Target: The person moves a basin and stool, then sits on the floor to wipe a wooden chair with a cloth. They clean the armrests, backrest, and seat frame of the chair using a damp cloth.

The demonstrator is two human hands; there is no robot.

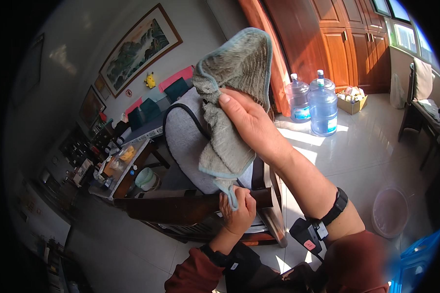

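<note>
My right hand [251,126] grips a grey-green towelling cloth [238,62] with light blue edging, held up before me. The cloth's upper part spreads above the thumb, and its lower part hangs in folds. My left hand [239,210] is closed around the narrow lower end of the cloth, where a blue-edged corner lies over the fingers. Just behind that hand runs the dark wooden rail [161,209] of a chair; whether the hand touches it, I cannot tell. On the chair is a grey cushion [185,143] with black piping, partly hidden by the cloth.
Several large water bottles [323,110] and a cardboard box [352,104] stand on the tiled floor to the right. A plastic basin [390,212] and a blue plastic stool [417,262] are at lower right. To the left are a cluttered table [121,183] and a lined bin [146,178].
</note>
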